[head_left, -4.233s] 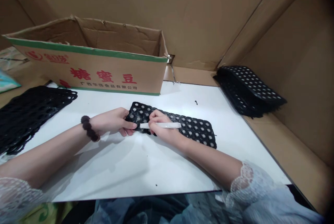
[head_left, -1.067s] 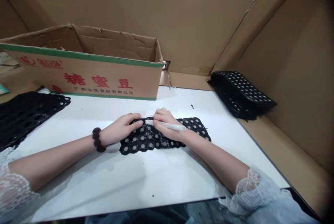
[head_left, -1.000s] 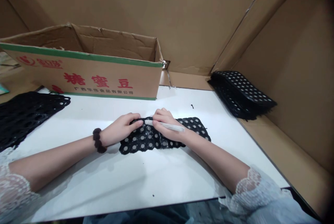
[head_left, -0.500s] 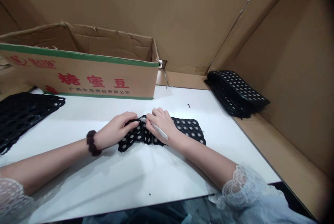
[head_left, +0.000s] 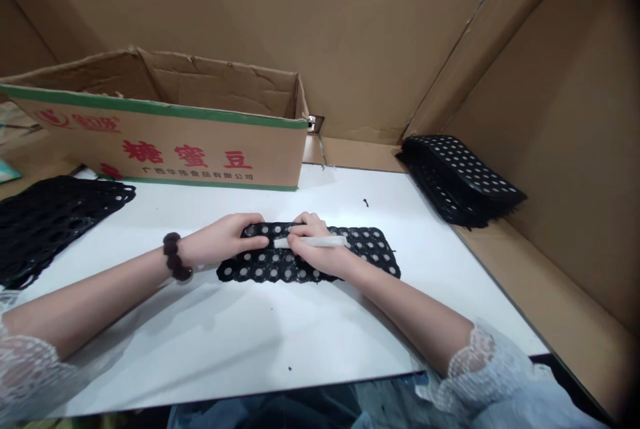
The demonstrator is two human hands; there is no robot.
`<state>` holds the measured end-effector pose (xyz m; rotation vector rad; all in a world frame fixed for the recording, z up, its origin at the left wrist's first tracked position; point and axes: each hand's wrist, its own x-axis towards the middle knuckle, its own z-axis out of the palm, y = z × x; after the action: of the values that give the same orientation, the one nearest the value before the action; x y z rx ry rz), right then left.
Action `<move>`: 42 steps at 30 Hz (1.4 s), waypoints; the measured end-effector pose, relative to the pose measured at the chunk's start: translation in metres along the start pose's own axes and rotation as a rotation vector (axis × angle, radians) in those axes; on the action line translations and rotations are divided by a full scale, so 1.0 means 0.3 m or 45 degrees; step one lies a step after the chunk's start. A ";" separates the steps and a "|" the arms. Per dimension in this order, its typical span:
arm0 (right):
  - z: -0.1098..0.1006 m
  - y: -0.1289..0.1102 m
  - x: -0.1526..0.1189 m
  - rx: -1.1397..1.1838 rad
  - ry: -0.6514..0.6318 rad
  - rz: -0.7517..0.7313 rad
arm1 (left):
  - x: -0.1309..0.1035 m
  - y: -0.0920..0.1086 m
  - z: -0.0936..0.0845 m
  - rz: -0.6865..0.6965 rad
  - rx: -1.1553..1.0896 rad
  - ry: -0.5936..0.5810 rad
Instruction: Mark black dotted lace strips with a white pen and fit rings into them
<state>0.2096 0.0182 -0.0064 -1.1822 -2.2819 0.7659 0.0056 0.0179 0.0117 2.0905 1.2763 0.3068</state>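
A black rubbery sheet with rows of round pale dots lies flat on the white tabletop. At its left end is my left hand, thumb across the top and fingers at the far edge, gripping it. Closed around a slim white pen-shaped tool, my right hand rests over the middle of the sheet. The tool's tip points left and meets the sheet close to my left thumb; its exact kind is unclear.
An open cardboard box with red lettering stands at the back left. A stack of black dotted sheets leans at the right by the cardboard wall. Black mesh-like material lies at left. Small black scraps dot the table.
The sheet, bunched up under my hands before, now lies flat. The white tool has swung from a slant to nearly level, its tip lower on the sheet. The camera view shifted slightly.
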 end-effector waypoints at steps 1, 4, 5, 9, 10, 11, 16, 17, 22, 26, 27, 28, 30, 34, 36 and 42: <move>0.004 -0.002 0.000 -0.011 0.006 -0.004 | -0.003 0.001 -0.003 -0.018 -0.012 -0.019; 0.003 -0.008 0.001 -0.002 0.017 -0.011 | -0.008 0.004 -0.002 -0.070 -0.008 0.016; 0.000 -0.010 0.001 0.015 0.013 -0.010 | -0.009 0.005 0.000 -0.083 -0.005 0.036; -0.012 -0.011 0.000 0.098 0.008 -0.011 | -0.012 0.005 0.002 -0.109 -0.017 0.080; -0.014 -0.011 -0.001 0.113 0.014 -0.025 | -0.012 0.005 0.002 -0.118 -0.030 0.084; -0.014 -0.010 -0.001 0.125 0.021 -0.043 | -0.013 0.005 0.001 -0.128 -0.053 0.079; -0.005 -0.009 0.001 0.148 0.058 -0.064 | -0.011 0.002 -0.006 -0.208 -0.197 0.032; -0.002 -0.010 0.002 0.126 0.072 -0.048 | -0.010 0.000 -0.007 -0.231 -0.217 0.029; 0.017 -0.010 0.005 -0.002 0.111 -0.074 | -0.012 -0.009 -0.006 -0.285 -0.470 -0.004; 0.026 -0.006 -0.003 -0.123 0.098 -0.118 | -0.020 -0.005 0.014 -0.312 -0.525 0.071; 0.029 -0.008 -0.005 -0.173 0.090 -0.123 | -0.021 -0.001 0.020 -0.320 -0.491 0.112; 0.032 -0.011 -0.007 -0.231 0.084 -0.127 | -0.023 0.004 0.027 -0.328 -0.451 0.153; 0.038 -0.020 -0.008 -0.364 0.097 -0.135 | -0.024 0.014 0.036 -0.339 -0.380 0.204; 0.048 -0.034 -0.001 -0.579 0.146 -0.132 | -0.023 0.029 0.042 -0.346 -0.302 0.200; 0.043 -0.031 0.004 -0.592 0.139 -0.121 | -0.022 0.028 0.039 -0.328 -0.274 0.165; 0.001 -0.003 0.002 -0.207 0.128 -0.175 | -0.020 0.016 0.022 -0.196 -0.012 0.222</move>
<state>0.2085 0.0180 -0.0060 -1.0933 -2.3482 0.4671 0.0094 0.0086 0.0104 1.9791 1.5257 0.4333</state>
